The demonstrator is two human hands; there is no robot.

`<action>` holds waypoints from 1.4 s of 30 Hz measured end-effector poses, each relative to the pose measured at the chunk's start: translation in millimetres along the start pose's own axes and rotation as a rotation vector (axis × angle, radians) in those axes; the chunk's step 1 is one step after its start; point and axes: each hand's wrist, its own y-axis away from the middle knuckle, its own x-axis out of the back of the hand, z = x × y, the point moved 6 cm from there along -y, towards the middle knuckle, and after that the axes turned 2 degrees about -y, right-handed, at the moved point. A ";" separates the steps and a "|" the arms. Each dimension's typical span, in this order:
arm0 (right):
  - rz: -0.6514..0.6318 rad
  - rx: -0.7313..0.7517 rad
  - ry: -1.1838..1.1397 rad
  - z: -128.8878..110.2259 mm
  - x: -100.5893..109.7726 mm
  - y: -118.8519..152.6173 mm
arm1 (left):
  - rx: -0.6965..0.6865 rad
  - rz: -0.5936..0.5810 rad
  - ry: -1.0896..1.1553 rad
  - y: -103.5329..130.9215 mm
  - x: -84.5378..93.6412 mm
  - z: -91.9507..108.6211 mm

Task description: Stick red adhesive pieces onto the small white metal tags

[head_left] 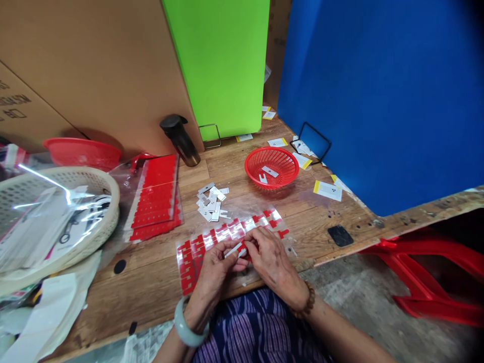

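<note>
At the bottom centre of the frame, just over the front edge of the wooden bench (124, 297), the left hand (217, 266) holds a small metal plate (233, 250) between bent fingers and thumb. The right hand (270, 260) is closed in to meet it, its thumb and forefinger pinched on a red sticker (243, 248) at the plate's right end. Whether the sticker is already stuck down cannot be told.

Under and behind the hands lies a clear sheet (188, 266) with rows of red stickers. Above it, near the centre, is a loose pile of metal pieces (212, 202), some notched. To the right of the pile, a red basket (282, 155) holds two more pieces (269, 171).

Left of the pile lie stacked red sheets (154, 194), with a dark bottle (182, 142) standing behind them. A white basket (112, 212) with plastic-wrapped contents fills the left side of the frame. A green board (227, 65) stands at the top centre and a blue board (378, 101) at the upper right, with printed cards (327, 190) scattered near their bases.
</note>
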 end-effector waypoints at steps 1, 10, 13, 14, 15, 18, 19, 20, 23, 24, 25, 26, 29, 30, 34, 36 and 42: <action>0.001 0.004 0.012 -1.1 0.1 1.2 | -0.002 0.002 0.007 0.0 0.6 -0.7; 0.162 -0.048 -0.146 32.2 4.9 -7.9 | 0.072 0.046 0.064 2.1 8.7 -5.3; 0.050 -0.130 -0.333 36.1 3.6 -10.9 | 0.069 0.038 0.077 3.8 8.1 -1.8; -0.002 -0.157 -0.394 34.2 1.1 -10.0 | 0.064 0.029 0.080 4.2 7.5 -0.8; -0.059 -0.177 -0.454 31.1 -2.5 -8.5 | 0.062 0.020 0.081 4.6 6.9 -0.1; -0.164 -0.215 -0.588 21.5 -15.5 -4.1 | 0.052 -0.001 0.079 5.6 6.1 1.0; -0.172 -0.230 -0.609 20.0 -19.8 -3.5 | 0.044 -0.004 0.077 6.0 6.4 1.4; -0.174 -0.249 -0.624 19.5 -23.9 -3.5 | 0.037 -0.006 0.076 6.4 6.9 1.9; -0.182 -0.297 -0.701 19.2 -33.6 -5.4 | 0.017 -0.010 0.069 8.2 9.8 3.5; -0.201 -0.308 -0.745 18.4 -36.0 -6.2 | 0.011 -0.011 0.064 8.9 11.0 4.2; -0.226 -0.316 -0.785 17.2 -37.7 -6.9 | 0.005 -0.011 0.059 9.6 12.2 4.9; -0.249 -0.321 -0.816 15.7 -38.4 -7.5 | -0.001 -0.012 0.053 10.2 13.3 5.7; -0.291 -0.325 -0.848 10.9 -37.3 -8.7 | -0.024 -0.017 0.036 11.7 15.8 8.7; -0.290 -0.324 -0.847 9.5 -36.6 -9.2 | -0.037 -0.020 0.030 12.1 16.1 10.2; -0.253 -0.329 -0.853 6.0 -39.1 -10.9 | -0.075 -0.028 0.003 14.2 16.7 16.8; -0.239 -0.331 -0.861 5.5 -43.5 -11.9 | -0.080 -0.026 -0.003 15.1 17.4 19.5; -0.247 -0.367 -0.932 7.8 -57.7 -16.3 | -0.090 -0.011 -0.015 13.5 24.1 24.0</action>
